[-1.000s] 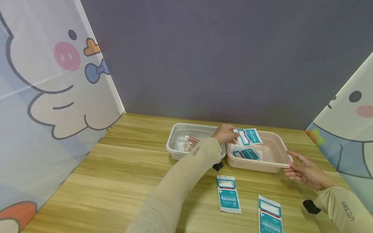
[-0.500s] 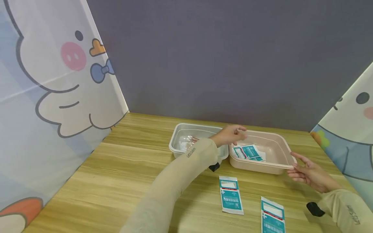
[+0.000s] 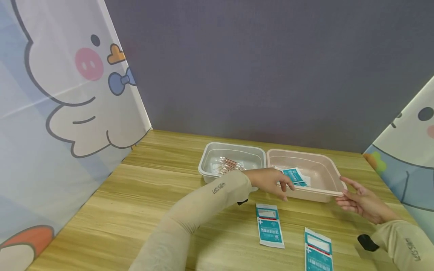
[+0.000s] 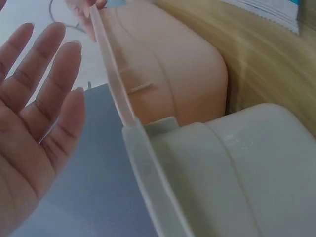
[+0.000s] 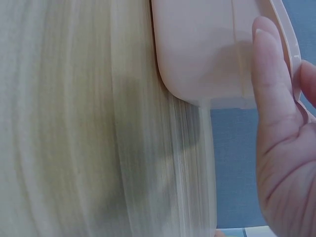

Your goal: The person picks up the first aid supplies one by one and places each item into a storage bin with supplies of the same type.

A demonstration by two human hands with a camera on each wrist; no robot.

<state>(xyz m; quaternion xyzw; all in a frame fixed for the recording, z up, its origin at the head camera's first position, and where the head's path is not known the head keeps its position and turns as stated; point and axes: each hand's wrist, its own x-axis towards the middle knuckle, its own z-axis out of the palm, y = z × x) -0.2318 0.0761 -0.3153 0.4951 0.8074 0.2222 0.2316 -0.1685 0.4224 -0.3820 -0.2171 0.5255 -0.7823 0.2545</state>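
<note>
My left hand (image 3: 269,181) hovers over the front rim where the two plastic bins meet, fingers loose and holding nothing; the left wrist view shows its fingers spread. My right hand (image 3: 364,203) grips the right end of the pink bin (image 3: 323,174). In the right wrist view, its thumb (image 5: 274,74) lies against the bin's outside, with a finger at the rim. Teal-and-white sealed packets (image 3: 294,175) lie inside the pink bin, partly hidden by my left hand. To its left, the whitish bin (image 3: 237,146) holds several copper-coloured sticks in clear wrapping (image 3: 228,164).
Two more teal-and-white packets lie on the wooden table (image 3: 135,207) in front: one packet (image 3: 270,226) near the middle, another packet (image 3: 318,250) closer on the right. A grey panel (image 3: 251,75) stands behind, with cartoon-printed sheets on both sides.
My left hand has let go of a packet, which now lies in the pink bin, then drawn back toward the front rim. My right hand keeps its hold on the bin.
</note>
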